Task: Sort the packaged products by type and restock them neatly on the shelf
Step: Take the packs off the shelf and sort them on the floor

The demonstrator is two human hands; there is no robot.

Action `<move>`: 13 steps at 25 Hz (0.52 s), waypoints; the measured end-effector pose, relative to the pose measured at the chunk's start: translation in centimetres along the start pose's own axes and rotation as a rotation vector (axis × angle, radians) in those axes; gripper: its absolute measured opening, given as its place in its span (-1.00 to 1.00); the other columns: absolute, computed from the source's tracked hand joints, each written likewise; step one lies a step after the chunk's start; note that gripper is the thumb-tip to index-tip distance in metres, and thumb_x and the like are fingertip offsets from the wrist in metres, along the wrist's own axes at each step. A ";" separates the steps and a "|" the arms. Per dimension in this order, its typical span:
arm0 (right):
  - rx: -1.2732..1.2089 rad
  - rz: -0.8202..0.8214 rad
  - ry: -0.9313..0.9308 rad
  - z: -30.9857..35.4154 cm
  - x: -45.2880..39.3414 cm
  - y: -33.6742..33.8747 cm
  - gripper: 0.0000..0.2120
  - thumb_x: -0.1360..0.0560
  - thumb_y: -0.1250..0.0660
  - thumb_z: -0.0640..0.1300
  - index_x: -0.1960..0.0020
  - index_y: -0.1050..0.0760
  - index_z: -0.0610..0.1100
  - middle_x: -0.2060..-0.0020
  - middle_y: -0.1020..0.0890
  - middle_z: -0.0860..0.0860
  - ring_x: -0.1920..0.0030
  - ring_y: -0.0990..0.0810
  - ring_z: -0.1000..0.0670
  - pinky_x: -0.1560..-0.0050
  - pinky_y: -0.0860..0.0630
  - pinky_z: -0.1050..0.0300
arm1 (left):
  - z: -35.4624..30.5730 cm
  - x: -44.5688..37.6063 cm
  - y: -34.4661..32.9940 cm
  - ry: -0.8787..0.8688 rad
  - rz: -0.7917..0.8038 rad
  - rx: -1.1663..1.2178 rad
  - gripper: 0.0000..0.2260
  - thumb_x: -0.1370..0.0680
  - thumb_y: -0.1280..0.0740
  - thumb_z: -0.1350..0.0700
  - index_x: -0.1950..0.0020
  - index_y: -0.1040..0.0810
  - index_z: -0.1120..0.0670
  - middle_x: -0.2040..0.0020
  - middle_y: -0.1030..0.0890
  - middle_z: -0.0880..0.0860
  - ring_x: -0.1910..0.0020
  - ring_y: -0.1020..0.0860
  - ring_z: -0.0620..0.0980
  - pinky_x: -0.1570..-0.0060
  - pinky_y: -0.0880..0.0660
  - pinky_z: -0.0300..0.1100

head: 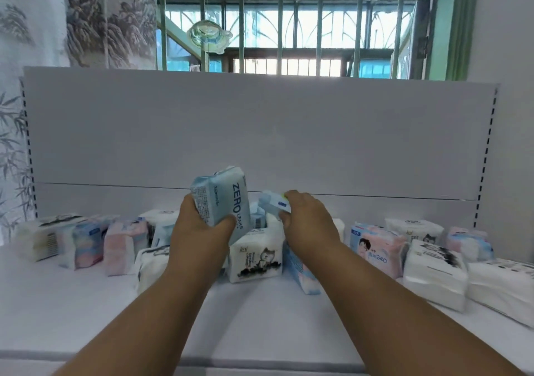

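Observation:
My left hand point(199, 228) grips a light blue pack marked "ZERO LEAKS" point(222, 199), lifted upright above the white shelf point(260, 318). To its right, my right hand point(309, 222) is closed on a smaller pale blue pack point(273, 203) with a yellow-green tip, held just above a white pack with a cat drawing point(257, 260). Mixed packs lie in a loose row along the shelf back: pink and blue ones point(121, 245) at the left, a pink pack marked "240" point(375, 248) and white packs point(433, 271) at the right.
A white back panel point(260, 132) with slotted uprights rises behind the row. Above it is a barred window point(289, 28). A patterned curtain point(43, 28) hangs at the left. The shelf's front edge runs below my forearms.

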State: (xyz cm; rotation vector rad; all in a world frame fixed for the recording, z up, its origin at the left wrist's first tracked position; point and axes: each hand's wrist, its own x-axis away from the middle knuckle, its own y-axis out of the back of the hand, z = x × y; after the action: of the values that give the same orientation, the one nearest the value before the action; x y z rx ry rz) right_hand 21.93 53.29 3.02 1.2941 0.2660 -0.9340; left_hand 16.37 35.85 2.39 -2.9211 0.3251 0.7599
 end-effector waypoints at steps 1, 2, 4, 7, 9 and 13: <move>-0.060 -0.064 0.025 0.5 0.9 0.4 -0.67 -0.61 -0.22 -0.08 -0.36 -0.38 -0.09 -0.17 -0.51 -0.08 -0.16 -0.44 -0.12 -0.07 -0.43 0.01 | -0.4 0.6 0.4 0.001 -0.010 -0.009 -0.62 -0.47 -0.42 0.23 -0.15 -0.41 -0.13 0.04 -0.56 -0.17 0.04 -0.56 -0.15 0.20 -0.51 -0.23; -0.126 -0.111 0.044 1.1 1.9 0.7 -0.64 -0.62 -0.22 -0.07 -0.39 -0.37 -0.09 -0.19 -0.50 -0.06 -0.18 -0.44 -0.10 -0.10 -0.41 0.03 | -0.9 1.3 0.9 -0.002 -0.024 -0.028 -0.62 -0.48 -0.42 0.23 -0.15 -0.40 -0.13 0.04 -0.56 -0.16 0.03 -0.56 -0.10 0.19 -0.51 -0.22; -0.297 -0.167 0.062 2.5 3.5 1.6 -0.63 -0.63 -0.21 -0.03 -0.41 -0.36 -0.08 -0.21 -0.51 -0.02 -0.19 -0.45 -0.06 -0.10 -0.40 0.09 | -2.2 3.1 2.1 -0.023 -0.054 -0.095 -0.60 -0.49 -0.41 0.23 -0.18 -0.37 -0.13 0.00 -0.55 -0.11 -0.01 -0.54 -0.03 0.17 -0.52 -0.18; -0.608 -0.207 0.092 4.9 5.7 2.8 -0.70 -0.62 -0.22 0.04 -0.32 -0.41 0.00 -0.09 -0.56 0.08 -0.07 -0.54 0.05 0.05 -0.42 0.21 | -3.5 6.0 4.7 -0.066 -0.169 -0.188 -0.59 -0.49 -0.40 0.23 -0.23 -0.38 -0.12 -0.01 -0.55 -0.11 0.00 -0.52 -0.03 0.25 -0.47 -0.29; -0.837 -0.160 0.110 7.1 7.8 3.4 -0.75 -0.61 -0.23 0.09 -0.26 -0.43 0.07 -0.01 -0.59 0.14 0.01 -0.57 0.12 0.13 -0.45 0.25 | -4.0 8.9 7.3 -0.045 -0.292 -0.283 -0.60 -0.48 -0.39 0.22 -0.20 -0.38 -0.14 0.04 -0.55 -0.16 0.05 -0.53 -0.09 0.29 -0.42 -0.31; -1.156 0.008 0.230 14.3 14.6 3.2 -0.78 -0.57 -0.22 0.18 -0.19 -0.42 0.16 0.01 -0.62 0.19 0.02 -0.60 0.20 0.05 -0.58 0.17 | -5.6 17.1 15.1 0.076 -0.527 -0.357 -0.56 -0.48 -0.39 0.26 -0.25 -0.41 -0.13 -0.04 -0.58 -0.07 -0.05 -0.55 0.01 0.18 -0.50 -0.22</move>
State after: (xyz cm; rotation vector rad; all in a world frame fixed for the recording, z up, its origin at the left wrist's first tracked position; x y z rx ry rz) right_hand 28.76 34.04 0.16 0.3141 0.8326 -0.4527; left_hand 30.04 17.21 -1.83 -3.1265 -0.6179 0.6729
